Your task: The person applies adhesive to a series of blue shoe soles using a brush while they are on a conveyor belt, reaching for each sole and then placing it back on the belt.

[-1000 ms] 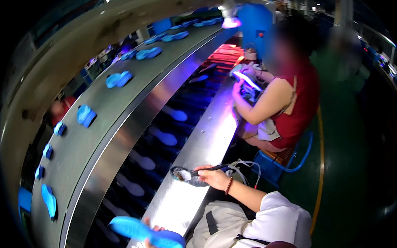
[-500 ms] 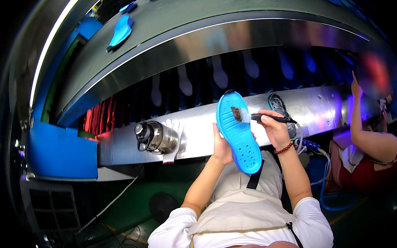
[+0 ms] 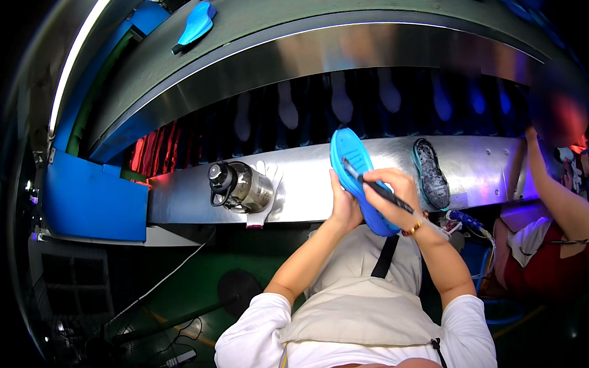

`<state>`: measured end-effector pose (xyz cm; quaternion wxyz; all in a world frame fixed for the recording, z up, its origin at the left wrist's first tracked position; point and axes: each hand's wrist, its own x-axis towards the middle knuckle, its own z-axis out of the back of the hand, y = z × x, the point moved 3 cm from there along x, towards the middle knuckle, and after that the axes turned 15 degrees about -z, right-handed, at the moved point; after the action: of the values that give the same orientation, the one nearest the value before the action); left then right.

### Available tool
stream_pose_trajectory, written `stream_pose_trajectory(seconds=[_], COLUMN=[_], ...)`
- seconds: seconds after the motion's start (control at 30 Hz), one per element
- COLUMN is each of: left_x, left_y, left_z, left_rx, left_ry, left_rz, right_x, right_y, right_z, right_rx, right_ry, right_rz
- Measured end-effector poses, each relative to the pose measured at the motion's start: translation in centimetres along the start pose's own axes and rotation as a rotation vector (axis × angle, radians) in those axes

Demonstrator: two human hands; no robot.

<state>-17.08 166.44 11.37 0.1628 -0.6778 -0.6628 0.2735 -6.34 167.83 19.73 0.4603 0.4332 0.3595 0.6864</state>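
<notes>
A bright blue shoe sole (image 3: 350,144) is held up over my lap, tilted, with its ridged inner face partly showing. My left hand (image 3: 345,205) grips it from the left edge, its fingers hidden behind. Closed around the dark handle of a brush (image 3: 353,173), my right hand (image 3: 393,193) lies over the lower half of the sole. The brush's tip meets the sole's inner face, seen nearly edge-on. To the right, a dark speckled sole with a teal rim (image 3: 431,173) lies on the metal ledge.
A clear bottle with a black lid (image 3: 241,187) stands left on the metal ledge (image 3: 301,184), beside a white glove (image 3: 263,215). Behind is a conveyor belt (image 3: 261,14) carrying blue soles (image 3: 197,24). Another person (image 3: 559,215) sits at the right, near cables and a hose.
My right hand has moved left and down across the sole, bringing the brush along. The sole has turned more edge-on. The whole view has shifted slightly.
</notes>
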Motion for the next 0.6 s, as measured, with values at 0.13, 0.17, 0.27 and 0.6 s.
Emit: stream_pose_trajectory(seconds=[0.13, 0.17, 0.27, 0.6], left_x=[0.9, 0.8, -0.7, -1.5], left_y=[-2.7, -3.2, -3.4, -3.4], left_z=[2.1, 2.2, -0.1, -2.4], left_rx=[0.037, 0.042, -0.006, -0.026], left_ry=[0.039, 0.082, 0.122, 0.129], left_rz=[-0.069, -0.059, 0.06, -0.052], right_x=[-2.8, -3.0, -1.7, 0.4], right_y=[0.1, -0.1, -0.1, 2.2], right_z=[1.8, 2.4, 4.4, 4.5], right_rx=[-0.047, -0.049, 0.24, 0.476], right_ry=[0.391, 0.537, 0.511, 0.567], right_rz=[-0.061, -0.113, -0.339, -0.231])
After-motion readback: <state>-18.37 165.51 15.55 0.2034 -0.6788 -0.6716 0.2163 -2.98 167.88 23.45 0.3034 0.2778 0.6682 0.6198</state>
